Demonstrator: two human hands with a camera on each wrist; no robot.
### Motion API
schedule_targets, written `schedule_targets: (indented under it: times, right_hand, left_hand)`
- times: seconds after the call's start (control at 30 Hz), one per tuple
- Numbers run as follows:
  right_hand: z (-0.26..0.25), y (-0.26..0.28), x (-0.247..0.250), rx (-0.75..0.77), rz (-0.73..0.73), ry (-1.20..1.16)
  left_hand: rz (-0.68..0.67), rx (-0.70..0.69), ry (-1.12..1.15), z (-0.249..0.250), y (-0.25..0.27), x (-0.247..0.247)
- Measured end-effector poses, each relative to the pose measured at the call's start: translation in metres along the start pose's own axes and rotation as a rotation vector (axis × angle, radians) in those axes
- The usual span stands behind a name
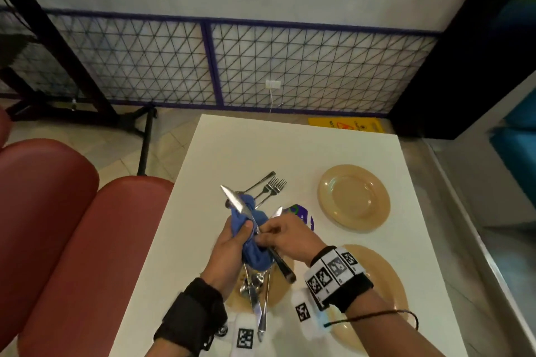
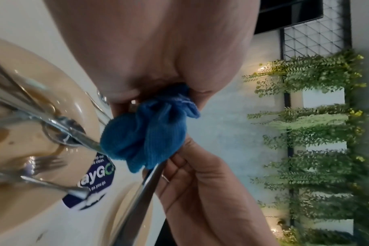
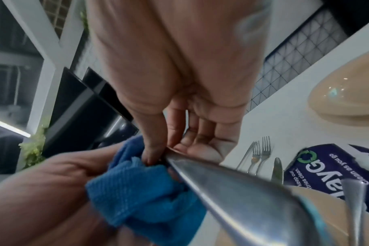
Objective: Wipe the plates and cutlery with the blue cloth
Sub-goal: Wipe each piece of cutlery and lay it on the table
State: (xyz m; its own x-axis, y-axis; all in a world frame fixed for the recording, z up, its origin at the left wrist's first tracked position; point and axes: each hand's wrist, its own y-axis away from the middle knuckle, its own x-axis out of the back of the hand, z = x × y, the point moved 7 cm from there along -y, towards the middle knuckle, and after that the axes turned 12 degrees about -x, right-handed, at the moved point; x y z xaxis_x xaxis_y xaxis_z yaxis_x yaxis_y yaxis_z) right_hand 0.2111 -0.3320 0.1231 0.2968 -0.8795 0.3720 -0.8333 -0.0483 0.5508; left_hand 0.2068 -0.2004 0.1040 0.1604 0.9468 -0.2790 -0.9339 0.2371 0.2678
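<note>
My left hand [image 1: 242,230] grips the bunched blue cloth [image 1: 252,252] around a table knife [image 1: 236,201], whose blade points up and to the left. My right hand [image 1: 265,236] pinches the knife just behind the cloth, and the handle [image 1: 285,269] sticks out toward me. In the right wrist view the thumb and fingers [image 3: 156,154] close on the knife [image 3: 232,183] beside the cloth [image 3: 141,191]. Below my hands a beige plate [image 1: 278,295] holds several pieces of cutlery [image 1: 255,298] and brown smears. Two forks [image 1: 274,185] lie on the table farther out.
A beige plate [image 1: 353,197] sits at the far right and another [image 1: 385,278] lies partly under my right wrist. A purple wipes packet [image 1: 300,211] and a second knife tip [image 1: 277,211] lie behind my right hand. Red seats [image 1: 58,226] border the white table [image 1: 261,148] on the left.
</note>
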Motion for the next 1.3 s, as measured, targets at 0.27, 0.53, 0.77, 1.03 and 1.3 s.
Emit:
schedule_targets:
  times: [0.27, 0.53, 0.77, 1.03, 1.3]
  right_hand:
    - [0.013, 0.034, -0.002, -0.013, 0.017, -0.086]
    - [0.01, 0.034, 0.007, 0.007, 0.076, -0.145]
    - [0.007, 0.046, 0.0, 0.02, 0.031, -0.171]
    - [0.019, 0.029, 0.004, -0.055, 0.071, -0.205]
    - [0.034, 0.052, -0.026, -0.106, -0.214, -0.203]
  left_hand:
    - [0.128, -0.12, -0.121, 0.024, -0.024, -0.006]
    - [0.014, -0.173, -0.238, 0.019, -0.002, -0.02]
    - [0.222, -0.231, -0.127, 0.04, -0.028, 0.005]
    - [-0.025, -0.14, -0.211, 0.006, -0.003, -0.013]
    - [0.166, -0.187, -0.166, 0.018, -0.015, 0.003]
